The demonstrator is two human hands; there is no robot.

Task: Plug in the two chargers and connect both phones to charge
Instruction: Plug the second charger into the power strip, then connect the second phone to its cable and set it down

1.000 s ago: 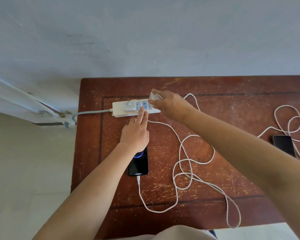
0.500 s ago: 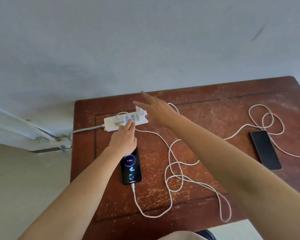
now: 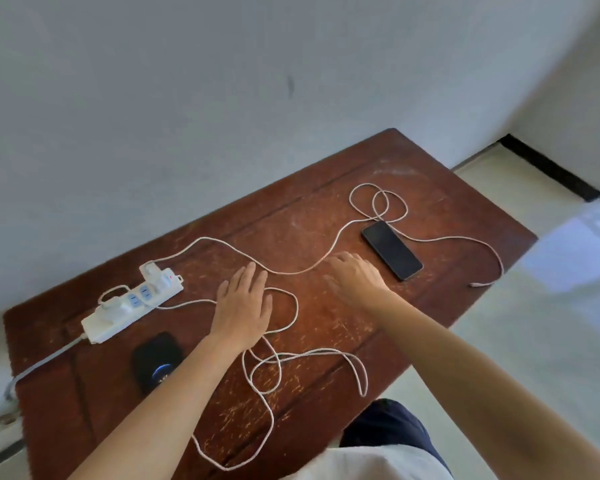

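A white power strip lies at the table's left with two white chargers plugged in, one at its far end, one nearer. A lit black phone rests in front of the strip, partly hidden by my left forearm. A second, dark phone lies at the right. One white cable runs from the far charger past that phone; its free plug lies loose near the right edge. My left hand hovers flat and empty over the other cable's loops. My right hand is empty, left of the dark phone.
The worn brown wooden table stands against a grey wall. The strip's grey cord drops off the left edge. Pale floor lies to the right. My dark-clothed knee is under the near edge.
Both hands have left the power strip and moved right over the table's middle. The right hand let go of the far charger, which stays plugged in. The view has swung right.
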